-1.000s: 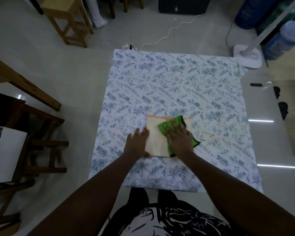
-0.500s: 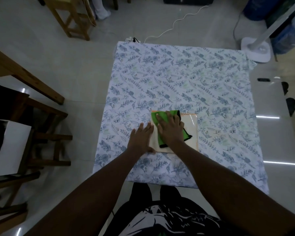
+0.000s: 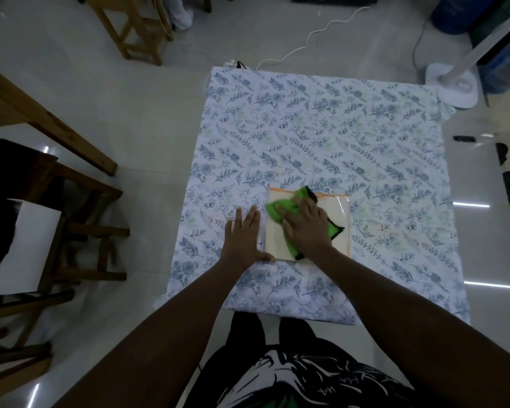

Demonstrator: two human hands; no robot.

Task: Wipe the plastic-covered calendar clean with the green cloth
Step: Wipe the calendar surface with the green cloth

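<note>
Wiping, both hands flat.
Right hand (image 3: 306, 228) presses green cloth (image 3: 280, 207) onto plastic-covered calendar (image 3: 336, 210); left hand (image 3: 243, 237), fingers straight, rests just beside on floral sheet (image 3: 306, 136) — print too blurred to read.

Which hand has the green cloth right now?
The right hand, pressing flat on the green cloth atop the calendar. The left hand lies flat on the floral sheet at the calendar's left edge.

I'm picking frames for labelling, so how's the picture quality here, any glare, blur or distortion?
Head view: dim overall; light streaks glare off the glossy floor at right; faint sheen on the calendar plastic; the left hand looks slightly blurred at its fingertips; the wide-angle lens bows the tablecloth edges.
</note>
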